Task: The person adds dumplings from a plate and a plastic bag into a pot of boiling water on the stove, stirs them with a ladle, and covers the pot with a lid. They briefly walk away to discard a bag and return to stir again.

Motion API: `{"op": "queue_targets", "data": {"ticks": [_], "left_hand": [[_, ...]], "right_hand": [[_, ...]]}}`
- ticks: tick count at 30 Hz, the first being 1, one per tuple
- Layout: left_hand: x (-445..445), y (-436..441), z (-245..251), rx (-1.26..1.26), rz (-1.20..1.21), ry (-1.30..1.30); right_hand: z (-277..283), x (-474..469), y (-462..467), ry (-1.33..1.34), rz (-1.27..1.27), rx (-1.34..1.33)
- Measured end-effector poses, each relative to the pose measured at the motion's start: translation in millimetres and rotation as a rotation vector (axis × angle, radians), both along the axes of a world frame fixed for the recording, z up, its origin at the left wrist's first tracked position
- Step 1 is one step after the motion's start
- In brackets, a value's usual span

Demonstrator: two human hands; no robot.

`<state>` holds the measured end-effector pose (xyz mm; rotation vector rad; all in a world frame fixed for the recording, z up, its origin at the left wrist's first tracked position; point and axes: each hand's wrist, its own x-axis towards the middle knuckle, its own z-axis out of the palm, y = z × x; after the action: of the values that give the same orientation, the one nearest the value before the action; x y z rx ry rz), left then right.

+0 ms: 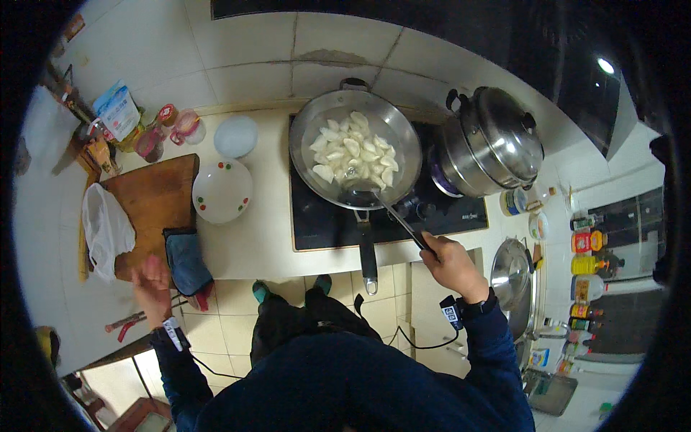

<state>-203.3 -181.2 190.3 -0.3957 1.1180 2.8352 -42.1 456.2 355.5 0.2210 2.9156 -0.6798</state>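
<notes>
My right hand (452, 265) is wrapped around the dark handle of a metal ladle (397, 218). The ladle's bowl dips into a wide steel wok (305, 129) on the stove, at the wok's near side. Many pale dumplings (356, 148) lie in liquid inside the wok. My left hand (152, 278) is at the near edge of the wooden cutting board (146, 200), palm up with fingers loosely apart, and holds nothing. Just right of it lies a folded blue cloth (186, 259). Whether the left hand touches the board is unclear.
The wok's long handle (368, 264) juts over the counter edge. A lidded steel steamer pot (480, 146) stands on the stove's right side. A white plate (222, 189), a pale round dish (236, 136) and a plastic bag (107, 232) are leftward. A sink (521, 318) and bottles (588, 264) line the right.
</notes>
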Motion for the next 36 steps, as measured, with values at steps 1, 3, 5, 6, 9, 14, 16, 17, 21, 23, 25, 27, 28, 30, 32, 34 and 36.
{"op": "queue_targets", "data": {"ticks": [1,3,5,6,9,14,16,17,21,23,25,27,28,30,32,34,36], "left_hand": [[3.4,15.3,-2.3,0.040,-0.185,0.155],[19.6,66.4,-6.8,-0.097,-0.066,-0.111],[36.1,124.0,0.0,-0.066,-0.230,-0.111],[42.7,151.4,6.0,-0.146,-0.275,-0.178],[63.3,217.0,25.8,-0.241,-0.427,-0.251],[74.3,265.0,41.1,-0.280,-0.619,-0.364],[75.5,269.5,41.9,-0.260,-0.646,-0.385],[75.5,269.6,41.8,-0.254,-0.637,-0.385],[74.3,267.3,39.9,-0.254,-0.629,-0.396],[74.0,264.8,38.5,-0.260,-0.630,-0.390],[74.8,263.0,36.6,-0.268,-0.638,-0.383],[75.0,261.9,34.6,-0.282,-0.654,-0.397],[75.4,261.4,33.8,-0.289,-0.658,-0.391],[76.1,260.9,32.4,-0.270,-0.663,-0.402],[76.4,261.1,31.3,-0.261,-0.671,-0.400],[76.0,262.0,30.4,-0.270,-0.685,-0.399],[75.5,263.4,29.4,-0.262,-0.692,-0.389]], "right_hand": [[-1.2,-1.8,7.3,0.004,0.013,0.050],[-5.7,-5.4,19.7,0.008,0.037,0.163],[-12.2,-13.9,31.0,0.012,0.056,0.256],[-15.7,-18.6,37.0,0.025,0.062,0.284],[-28.5,-34.7,54.4,0.064,0.068,0.341],[-47.7,-66.1,75.1,0.167,0.095,0.358],[-51.7,-79.0,78.5,0.161,0.075,0.360],[-53.4,-85.4,78.1,0.168,0.079,0.366],[-54.4,-104.0,67.6,0.245,0.096,0.335],[-52.4,-105.4,58.8,0.294,0.099,0.278],[-50.6,-99.8,48.0,0.319,0.102,0.254],[-43.8,-90.0,41.8,0.352,0.078,0.203],[-39.0,-82.1,38.9,0.376,0.059,0.164],[-28.1,-68.2,33.4,0.357,0.004,0.057],[-11.0,-49.6,29.9,0.158,-0.177,-0.323],[6.2,-34.1,27.2,-0.049,-0.303,-0.530],[18.4,-21.6,23.7,-0.142,-0.347,-0.656]]}}
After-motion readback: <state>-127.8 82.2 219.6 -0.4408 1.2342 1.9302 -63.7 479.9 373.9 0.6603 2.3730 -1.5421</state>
